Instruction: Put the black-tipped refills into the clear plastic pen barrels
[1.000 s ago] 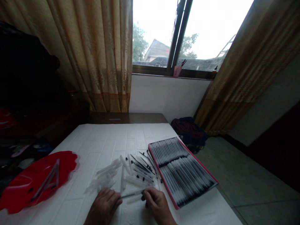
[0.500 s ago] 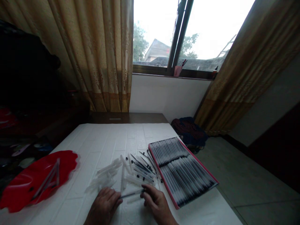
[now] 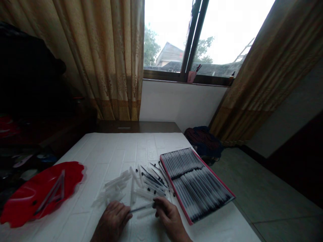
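Between my hands a slim pen [image 3: 141,208] with a clear barrel and a dark core lies nearly level, just above the white table. My left hand [image 3: 113,220] is closed on its left end. The fingers of my right hand [image 3: 168,215] pinch the dark right end. A clear tube [image 3: 146,214] lies on the table right below the pen. Beyond my hands are loose dark refills [image 3: 153,178], small black plugs [image 3: 148,189] and clear pen caps [image 3: 109,196], heaped with more clear barrels [image 3: 122,179].
At the right, a red-edged box [image 3: 188,215] holds two rows of pens. A red scalloped tray [image 3: 17,198] with a few clear tubes in it stands at the left. The white tabletop [image 3: 113,144] reaches to a wooden edge below the window.
My right fingers have shifted very slightly at the dark end of the pen. My left hand and the things on the table look the same.
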Tool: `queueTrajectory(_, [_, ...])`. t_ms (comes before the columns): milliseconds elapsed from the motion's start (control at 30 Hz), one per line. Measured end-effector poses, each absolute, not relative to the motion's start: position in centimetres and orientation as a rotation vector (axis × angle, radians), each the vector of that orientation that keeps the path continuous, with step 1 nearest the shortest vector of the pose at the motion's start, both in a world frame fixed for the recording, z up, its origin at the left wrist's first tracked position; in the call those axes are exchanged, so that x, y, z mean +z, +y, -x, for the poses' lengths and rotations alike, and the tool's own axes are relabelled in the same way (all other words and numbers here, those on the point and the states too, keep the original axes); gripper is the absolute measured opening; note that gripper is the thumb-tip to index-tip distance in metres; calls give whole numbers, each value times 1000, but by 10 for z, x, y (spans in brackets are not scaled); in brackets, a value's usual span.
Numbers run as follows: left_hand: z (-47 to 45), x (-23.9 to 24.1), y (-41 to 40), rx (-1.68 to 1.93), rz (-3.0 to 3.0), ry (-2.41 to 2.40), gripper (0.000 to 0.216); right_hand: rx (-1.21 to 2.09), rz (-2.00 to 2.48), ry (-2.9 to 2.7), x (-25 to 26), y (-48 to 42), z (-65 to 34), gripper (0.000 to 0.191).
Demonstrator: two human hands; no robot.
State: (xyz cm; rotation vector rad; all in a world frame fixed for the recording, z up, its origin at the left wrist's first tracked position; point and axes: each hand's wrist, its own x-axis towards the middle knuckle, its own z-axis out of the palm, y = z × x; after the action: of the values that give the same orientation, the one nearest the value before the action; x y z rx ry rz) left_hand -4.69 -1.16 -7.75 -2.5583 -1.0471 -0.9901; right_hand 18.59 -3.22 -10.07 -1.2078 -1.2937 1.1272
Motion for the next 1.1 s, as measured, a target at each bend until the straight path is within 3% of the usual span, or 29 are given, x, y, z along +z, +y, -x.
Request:
queueTrajectory(267, [48, -83, -10, -992, 2555, -1041, 27, 1111, 1344, -1341, -93, -30, -184, 40])
queueTrajectory(633, [48, -84, -11, -967, 2573, -1070, 27, 1069, 1193, -1330, -107, -28, -189, 20])
queueTrajectory(833, [48, -81, -11, -953, 2587, -1068, 27, 1145, 1222, -1305, -100, -28, -188, 28])
queueTrajectory(1100, [48, -85, -10, -980, 2588, -1057, 26, 1087, 1245, -1349, -90, -25, -189, 17])
